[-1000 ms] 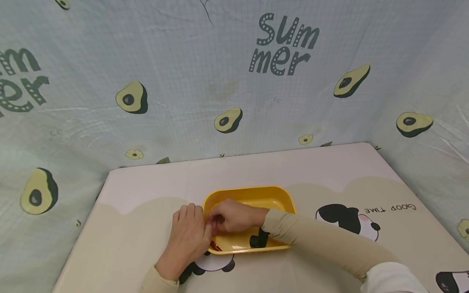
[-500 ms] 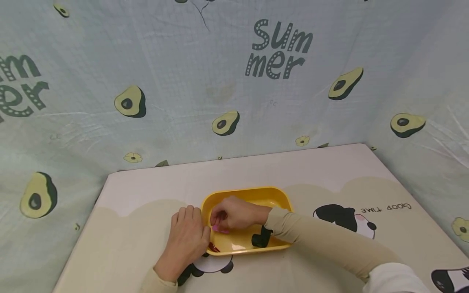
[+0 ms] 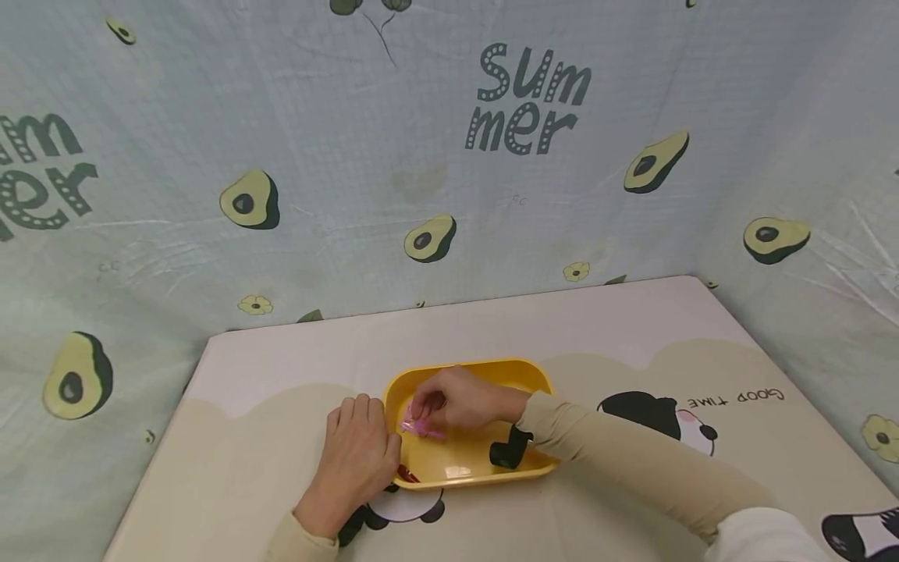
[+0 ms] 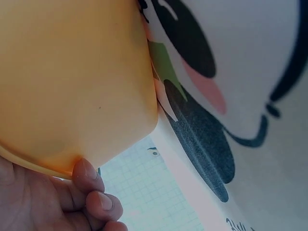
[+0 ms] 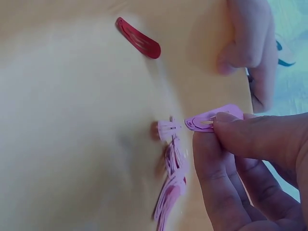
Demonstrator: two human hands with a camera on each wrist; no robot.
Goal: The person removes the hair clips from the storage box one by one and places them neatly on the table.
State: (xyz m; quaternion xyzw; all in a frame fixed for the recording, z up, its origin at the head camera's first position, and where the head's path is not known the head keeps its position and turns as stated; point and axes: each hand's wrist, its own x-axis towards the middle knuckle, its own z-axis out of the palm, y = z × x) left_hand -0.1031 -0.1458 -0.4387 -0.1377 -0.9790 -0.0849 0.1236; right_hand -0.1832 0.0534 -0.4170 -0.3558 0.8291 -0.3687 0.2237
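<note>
In the right wrist view, my right hand [image 5: 260, 159] pinches a pink snap hair clip [image 5: 230, 109] between thumb and fingers. Beyond its tip, a tiny pale pink claw clip [image 5: 167, 130] and a bundle of thin pink strands [image 5: 173, 175] lie in the yellow tray [image 3: 463, 460]. A red snap hair clip [image 5: 138, 39] lies near the tray's left end. My left hand [image 3: 360, 445] grips the tray's left rim, thumb at the rim and fingers along the outer side. The left wrist view shows the tray's wall [image 4: 77, 86] and those fingertips.
A black device [image 3: 509, 451] sits under my right wrist, over the tray. The tray stands on a table cover printed with pandas [image 3: 656, 417]. Behind the table hangs a pale cloth [image 3: 337, 156] with avocado prints.
My right hand has drawn slightly right and up, away from the tray's left end. Pink items beneath its fingers have come into view. My left hand keeps its hold on the rim.
</note>
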